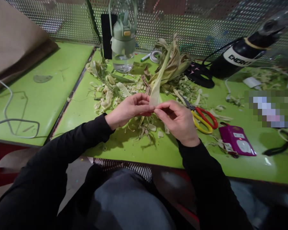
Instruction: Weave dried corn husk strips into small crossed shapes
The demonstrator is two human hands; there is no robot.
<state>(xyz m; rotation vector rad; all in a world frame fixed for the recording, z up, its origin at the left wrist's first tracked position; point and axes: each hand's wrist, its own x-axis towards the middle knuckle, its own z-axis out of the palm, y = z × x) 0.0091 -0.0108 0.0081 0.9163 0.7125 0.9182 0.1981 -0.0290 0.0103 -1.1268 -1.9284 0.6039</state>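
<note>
You've got both hands meeting right over the near middle of the green table (139, 150), and it looks like that's so the long pale husk strip (158, 81) stands up between them where you can see it, its lower end at your fingertips and the rest rising toward the far side. Your left hand (128, 110) has its fingers curled in tight, thumb and forefinger pinched shut on the bottom edge of the strip. Your right hand (179, 121) comes in from the right and does the same, fingertips closed on that same end, touching the left ones, so neither hand is open at all. Just under your hands there's a loose pile of husk scraps (144, 127), with more spread to the far left. The red and yellow scissors (203, 118) lie just right of your right hand, probably parked within easy reach, and the purple box (236, 140) sits further right. The water bottle (123, 41) stands at the far edge, out of the mess.
</note>
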